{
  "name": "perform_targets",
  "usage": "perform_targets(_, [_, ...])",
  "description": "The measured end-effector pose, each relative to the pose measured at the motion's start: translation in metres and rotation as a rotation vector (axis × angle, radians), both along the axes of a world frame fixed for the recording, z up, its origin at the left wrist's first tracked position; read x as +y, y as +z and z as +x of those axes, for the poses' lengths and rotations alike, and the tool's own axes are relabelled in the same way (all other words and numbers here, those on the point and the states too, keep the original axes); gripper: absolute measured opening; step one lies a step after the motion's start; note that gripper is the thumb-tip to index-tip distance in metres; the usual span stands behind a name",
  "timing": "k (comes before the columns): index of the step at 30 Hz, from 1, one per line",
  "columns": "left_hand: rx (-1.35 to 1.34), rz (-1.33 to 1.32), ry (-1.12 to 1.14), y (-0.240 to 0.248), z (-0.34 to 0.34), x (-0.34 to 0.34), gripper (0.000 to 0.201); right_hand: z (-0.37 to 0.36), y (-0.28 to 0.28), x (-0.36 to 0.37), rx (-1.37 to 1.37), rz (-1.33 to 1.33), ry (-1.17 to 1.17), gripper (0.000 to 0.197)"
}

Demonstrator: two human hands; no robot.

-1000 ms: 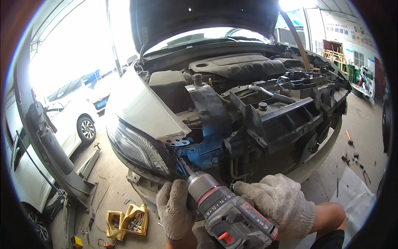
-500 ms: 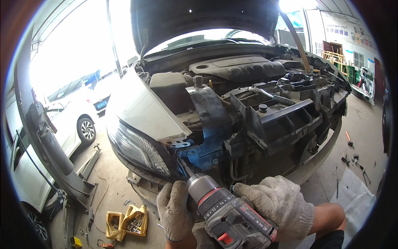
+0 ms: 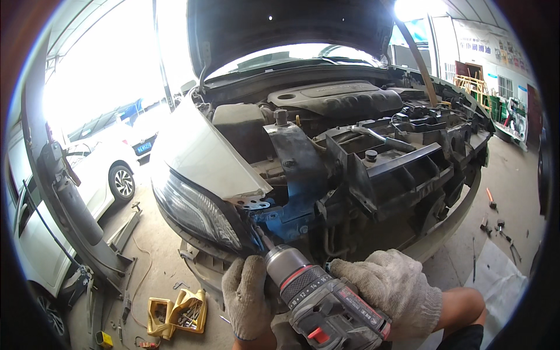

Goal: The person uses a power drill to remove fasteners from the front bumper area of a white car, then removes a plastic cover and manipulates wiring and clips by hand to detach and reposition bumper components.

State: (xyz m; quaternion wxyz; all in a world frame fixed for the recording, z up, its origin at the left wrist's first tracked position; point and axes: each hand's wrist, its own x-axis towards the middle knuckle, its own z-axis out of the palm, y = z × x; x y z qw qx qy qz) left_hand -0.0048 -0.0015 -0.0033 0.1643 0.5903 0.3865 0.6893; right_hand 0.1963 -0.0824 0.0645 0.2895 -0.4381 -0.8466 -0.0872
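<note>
A grey and black cordless drill (image 3: 332,303) with a red band points up and away to the left. Its bit (image 3: 263,238) reaches the blue-lit bracket area (image 3: 286,224) beside the car's headlight (image 3: 201,210); the tip's exact contact is hard to see. On the drill's right side, my gloved right hand (image 3: 391,286) is closed around it, with the handle hidden. Left of the metal chuck (image 3: 286,262), my gloved left hand (image 3: 248,297) has its fingers bent and together, low by the headlight's lower corner. Whatever those fingers hold is hidden.
The car's hood (image 3: 291,29) is raised, exposing the engine cover (image 3: 335,96). A ratchet-like tool (image 3: 388,139) lies on the front frame. Yellow cut-open containers (image 3: 189,312) hold small hardware on the floor. A lift post (image 3: 64,192) stands left; a hammer (image 3: 491,198) and other tools lie right.
</note>
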Motion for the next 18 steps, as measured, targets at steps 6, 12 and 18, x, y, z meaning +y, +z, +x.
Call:
perform_targets(6, [0.441,0.306,0.174,-0.009,-0.006,0.002,0.032,0.001,0.000,0.000,0.004,-0.024,-0.009,0.070])
perform_targets(12, [0.456,0.259,0.234,-0.007,-0.002,-0.003,0.032,0.002,0.000,-0.002,0.006,-0.033,0.004,0.075])
perform_targets(18, [0.071,0.015,0.021,-0.006,0.001,-0.001,0.006,0.000,0.000,-0.004,-0.001,-0.014,-0.001,0.080])
